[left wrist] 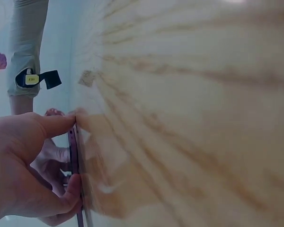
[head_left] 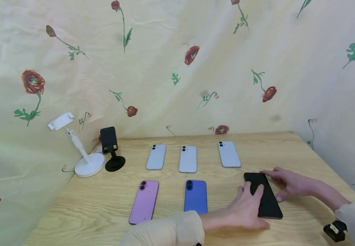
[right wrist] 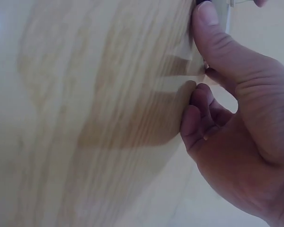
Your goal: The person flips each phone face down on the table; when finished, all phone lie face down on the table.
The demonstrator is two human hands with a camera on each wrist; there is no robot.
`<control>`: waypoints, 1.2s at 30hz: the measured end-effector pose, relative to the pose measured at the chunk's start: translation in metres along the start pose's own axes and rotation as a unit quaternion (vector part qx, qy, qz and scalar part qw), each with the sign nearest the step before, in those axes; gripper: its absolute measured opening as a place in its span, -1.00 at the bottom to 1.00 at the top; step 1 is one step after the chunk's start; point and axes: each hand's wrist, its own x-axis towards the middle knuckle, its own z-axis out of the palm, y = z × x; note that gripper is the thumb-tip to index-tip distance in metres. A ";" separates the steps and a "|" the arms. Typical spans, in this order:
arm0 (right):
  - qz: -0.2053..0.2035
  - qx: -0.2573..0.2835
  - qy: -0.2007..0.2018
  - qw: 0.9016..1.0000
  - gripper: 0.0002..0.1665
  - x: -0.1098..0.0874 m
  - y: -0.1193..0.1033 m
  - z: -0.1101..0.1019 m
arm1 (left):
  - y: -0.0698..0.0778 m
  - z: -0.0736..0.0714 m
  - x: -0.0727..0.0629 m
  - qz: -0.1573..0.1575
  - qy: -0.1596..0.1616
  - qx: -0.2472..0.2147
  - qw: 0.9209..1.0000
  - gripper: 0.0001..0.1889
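Observation:
A smartphone [head_left: 270, 205] lies screen up on the table's right side, its screen black. My left hand [head_left: 245, 206] reaches over from the left with bent fingertips on the screen; its thumb is near the lower end. In the left wrist view, the phone's pinkish edge [left wrist: 74, 151] shows beside the fingers. My right hand [head_left: 296, 184] is at the phone's right side, index fingertip at the top edge and thumb by the long edge. The right wrist view shows the thumb [right wrist: 222, 42] extended and other fingers curled near the tabletop.
Three white phones [head_left: 188, 159] lie face down along the back. A pink phone [head_left: 144, 201] and a blue phone [head_left: 195, 196] lie in front, the blue one partly behind my left sleeve. White [head_left: 88, 165] and black [head_left: 115, 164] phone stands occupy the back left. Flowered cloth [head_left: 159, 68] hangs behind.

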 end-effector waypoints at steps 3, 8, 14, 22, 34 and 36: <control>-0.013 -0.002 0.011 1.000 0.16 0.000 0.004 0.001 | 0.001 0.001 0.003 0.005 -0.005 0.007 1.000 0.01; -0.019 -0.005 0.019 1.000 0.20 0.001 0.006 0.003 | 0.002 0.002 0.008 0.029 -0.004 0.057 0.998 -0.20; -0.041 -0.020 0.039 0.998 0.31 0.001 0.007 0.005 | 0.004 0.003 0.010 0.054 0.012 0.124 0.991 -0.43; -0.053 -0.033 0.062 0.996 0.25 0.000 0.009 0.009 | 0.006 0.004 0.007 0.066 0.017 0.146 0.987 -0.41; -0.059 -0.037 0.081 0.994 0.19 -0.001 0.012 0.012 | 0.006 0.007 0.008 0.064 0.020 0.146 0.987 -0.41; -0.064 -0.035 0.087 0.994 0.20 -0.001 0.012 0.012 | 0.007 0.007 0.008 0.064 0.024 0.143 0.987 -0.42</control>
